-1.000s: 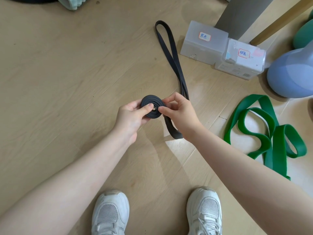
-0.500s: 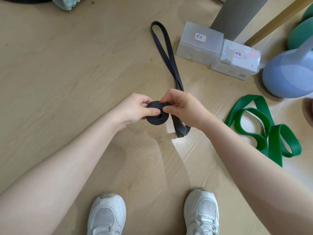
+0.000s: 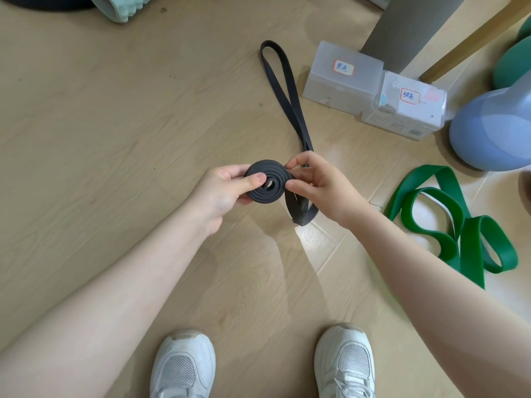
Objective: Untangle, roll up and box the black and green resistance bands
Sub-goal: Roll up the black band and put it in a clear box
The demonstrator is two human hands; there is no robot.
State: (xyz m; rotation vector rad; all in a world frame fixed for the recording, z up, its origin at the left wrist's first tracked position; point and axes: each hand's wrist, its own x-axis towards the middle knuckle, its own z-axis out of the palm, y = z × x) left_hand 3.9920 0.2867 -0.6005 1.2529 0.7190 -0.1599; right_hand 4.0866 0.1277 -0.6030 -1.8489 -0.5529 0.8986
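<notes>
Nearest the camera, two white sneakers (image 3: 184,366) stand on the wooden floor (image 3: 86,139). Above them, the left hand (image 3: 221,193) is clamped on the coiled part of the black resistance band (image 3: 268,183), thumb pressed on the flat spiral face and fingers behind it. The right hand (image 3: 319,191) pinches the band just beside the coil, where the loose strap leaves it; a short fold hangs under that hand, and the rest runs away across the floor to a loop at the far end. To the right, the green resistance band (image 3: 459,225) lies on the floor in loose, overlapping loops, well apart from both hands. Farther off, two translucent labelled boxes (image 3: 344,79) sit touching side by side, near a blue rounded object (image 3: 494,133).
</notes>
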